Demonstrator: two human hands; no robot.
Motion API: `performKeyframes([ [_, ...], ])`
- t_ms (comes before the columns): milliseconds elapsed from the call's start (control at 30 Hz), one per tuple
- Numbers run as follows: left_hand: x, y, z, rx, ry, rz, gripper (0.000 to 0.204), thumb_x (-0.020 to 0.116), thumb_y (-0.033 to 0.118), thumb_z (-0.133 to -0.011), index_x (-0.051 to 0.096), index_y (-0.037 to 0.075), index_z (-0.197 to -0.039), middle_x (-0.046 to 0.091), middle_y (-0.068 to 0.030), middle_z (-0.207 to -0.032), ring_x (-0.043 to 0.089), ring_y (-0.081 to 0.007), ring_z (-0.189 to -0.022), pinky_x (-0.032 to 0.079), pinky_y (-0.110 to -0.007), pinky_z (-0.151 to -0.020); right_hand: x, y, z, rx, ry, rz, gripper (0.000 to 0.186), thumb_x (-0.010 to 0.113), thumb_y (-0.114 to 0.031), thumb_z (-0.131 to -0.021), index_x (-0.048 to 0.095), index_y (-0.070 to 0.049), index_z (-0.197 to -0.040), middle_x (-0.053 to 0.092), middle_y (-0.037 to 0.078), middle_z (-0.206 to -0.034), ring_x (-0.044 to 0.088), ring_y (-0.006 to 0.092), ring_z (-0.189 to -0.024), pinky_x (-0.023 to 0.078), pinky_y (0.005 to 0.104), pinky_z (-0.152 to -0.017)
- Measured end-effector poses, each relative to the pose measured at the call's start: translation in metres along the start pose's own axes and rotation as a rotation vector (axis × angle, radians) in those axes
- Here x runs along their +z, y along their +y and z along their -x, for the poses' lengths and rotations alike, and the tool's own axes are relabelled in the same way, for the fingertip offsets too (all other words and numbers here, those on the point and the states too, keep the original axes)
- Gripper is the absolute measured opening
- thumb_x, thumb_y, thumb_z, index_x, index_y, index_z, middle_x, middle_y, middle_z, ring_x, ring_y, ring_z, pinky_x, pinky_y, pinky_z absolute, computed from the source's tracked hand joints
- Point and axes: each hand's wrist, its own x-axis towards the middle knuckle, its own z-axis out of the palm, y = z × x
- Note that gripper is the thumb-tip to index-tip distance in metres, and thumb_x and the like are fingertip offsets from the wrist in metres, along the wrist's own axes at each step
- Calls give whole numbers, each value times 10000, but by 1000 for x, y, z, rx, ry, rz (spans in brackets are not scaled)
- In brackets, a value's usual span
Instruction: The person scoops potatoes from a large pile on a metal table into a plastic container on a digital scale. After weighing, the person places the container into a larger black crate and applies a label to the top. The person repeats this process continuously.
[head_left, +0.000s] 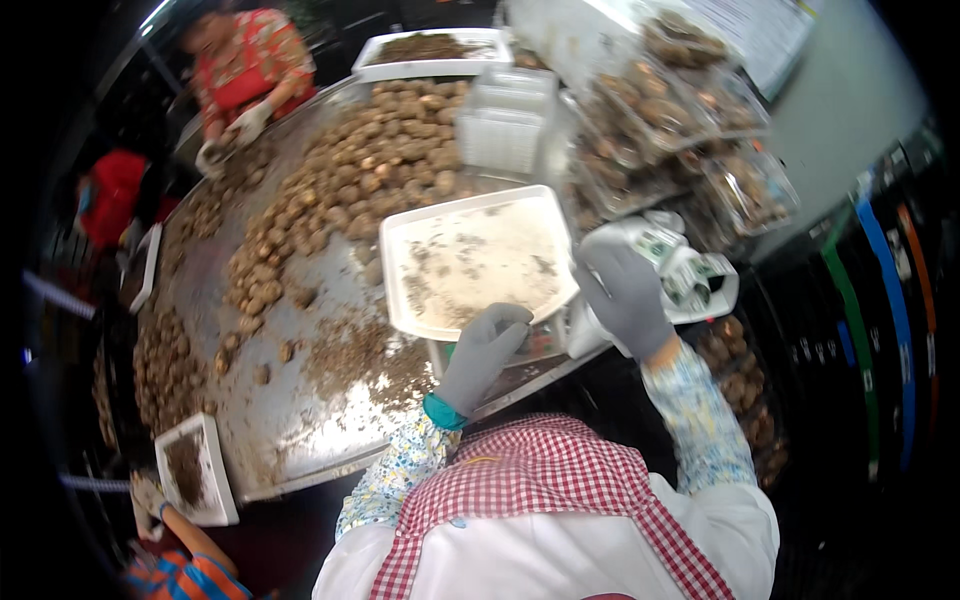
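Note:
A white shallow tray (472, 333), its bottom strewn with dark soil, sits in front of me over the table's near edge. My left hand (484, 358), in a grey glove, is at the tray's near rim with its fingers curled in; what they hold, if anything, is hidden. At the right rim, my right hand (625, 295), gloved the same way, has its fingers stretched out and slightly bent beside white plastic bags (650, 240). Part of a clear plastic box (545, 345) shows beneath the tray's near side.
Small brown tubers (345, 170) are heaped across the metal table (300, 430). Stacked clear containers (505, 120) stand behind the tray, with filled clear packs (670, 110) piled right. A soil-filled white tray (435, 55) lies far back. Co-workers' gloved hands (235, 135) are across the table.

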Motion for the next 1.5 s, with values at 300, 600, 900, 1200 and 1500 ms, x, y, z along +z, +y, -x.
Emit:
performKeyframes([
  [300,-137,-3,98,46,645,113,233,563,156,-981,588,-25,-1127,632,-81,-964,638,-169,-842,536,-304,-786,201,131,-228,215,-424,258,406,650,-325,-858,674,-92,-1189,680,177,-1156,634,364,-1070,483,463,-929],
  [600,-261,-18,43,-76,679,-239,306,592,193,-955,577,-12,-1181,634,-99,-1013,634,-162,-880,540,-306,-795,207,174,-267,655,-800,-328,197,628,-183,-933,698,-1,-963,676,62,-727,656,155,-576,542,288,-528],
  [900,-321,-26,-168,-33,391,-1413,553,657,188,-818,533,117,-1352,406,-223,-1443,484,-419,-1266,430,-446,-1056,197,160,-288,264,-863,310,179,590,-142,-922,680,7,-962,691,129,-754,676,221,-604,547,344,-579],
  [1200,-341,-27,-190,-227,270,-1414,588,659,435,-829,530,264,-1377,366,-249,-1454,419,-431,-1316,417,-500,-1055,209,135,-262,293,-841,231,315,609,-310,-895,699,-73,-1082,718,148,-931,685,339,-893,529,444,-801],
  [1500,-340,-39,-137,86,294,-159,611,665,372,-879,489,59,-1373,516,-156,-1305,545,-302,-1169,477,-429,-992,209,157,-279,551,-869,-42,248,560,-214,-917,681,-17,-1006,695,163,-853,690,285,-728,551,400,-646],
])
